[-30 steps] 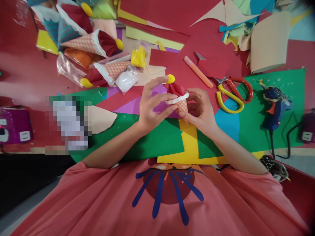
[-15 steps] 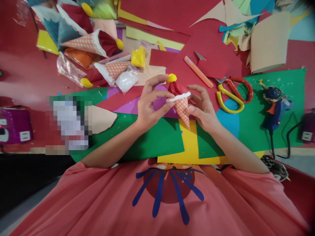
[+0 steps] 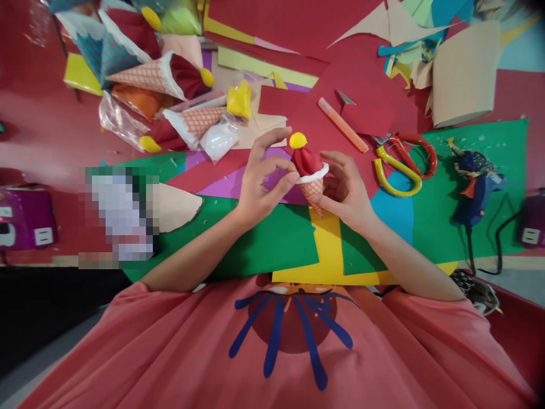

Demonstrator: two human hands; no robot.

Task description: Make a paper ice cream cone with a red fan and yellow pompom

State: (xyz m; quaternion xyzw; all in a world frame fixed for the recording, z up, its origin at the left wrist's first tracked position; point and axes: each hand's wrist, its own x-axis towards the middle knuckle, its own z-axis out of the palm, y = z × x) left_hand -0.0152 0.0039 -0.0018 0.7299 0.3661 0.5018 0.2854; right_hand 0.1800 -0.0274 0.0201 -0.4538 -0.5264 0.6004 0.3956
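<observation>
A small craft ice cream cone (image 3: 314, 187) stands between my hands, point down. It has an orange checked cone, a white rim, a pleated red top and a yellow ball at the tip. My right hand (image 3: 344, 190) grips it, the thumb across the checked part and the fingers behind. On the other side, my left hand (image 3: 266, 179) pinches the white rim between thumb and index finger, its other fingers curled above. Similar cones lie beyond: an orange checked cone (image 3: 147, 76) and another checked cone (image 3: 198, 122) beside a bag of white clay (image 3: 219, 139).
Scissors (image 3: 400, 173) with red and yellow handles and an orange marker (image 3: 343, 125) lie to the right. Farther right is a blue glue gun (image 3: 472, 193) with its cord. Yellow clay (image 3: 239, 98), red paper (image 3: 357, 74) and a beige paper roll (image 3: 466, 74) occupy the back.
The cone has turned more upright, showing more of its red top and yellow ball. My right thumb has shifted left across the checked part.
</observation>
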